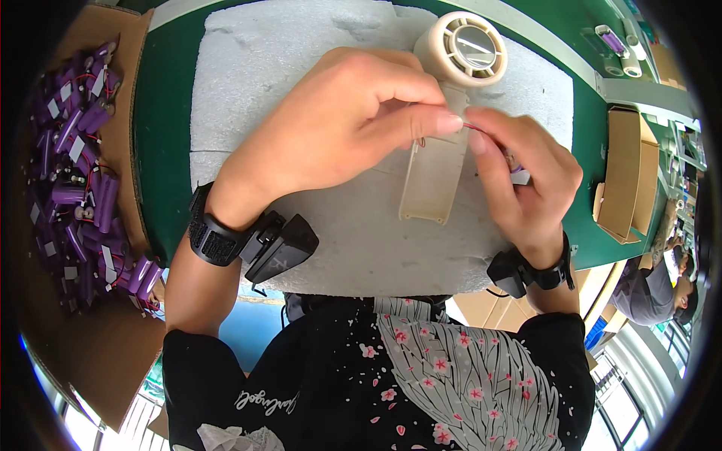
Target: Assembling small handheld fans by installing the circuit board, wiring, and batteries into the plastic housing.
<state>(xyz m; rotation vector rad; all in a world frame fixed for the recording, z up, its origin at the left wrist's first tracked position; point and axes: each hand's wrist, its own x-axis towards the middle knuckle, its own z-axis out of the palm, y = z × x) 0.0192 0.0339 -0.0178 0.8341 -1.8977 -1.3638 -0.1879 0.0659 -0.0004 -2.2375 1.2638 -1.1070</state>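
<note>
In the head view, the left hand and right hand meet over a cream handheld fan shell lying on a white foam pad, fingertips pinching a thin red wire. A box of purple battery cells sits far left.

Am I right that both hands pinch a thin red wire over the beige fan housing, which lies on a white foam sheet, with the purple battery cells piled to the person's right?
Not quite: the head view shows the purple battery cells piled in a cardboard box to the person's left. The rest holds.
</note>
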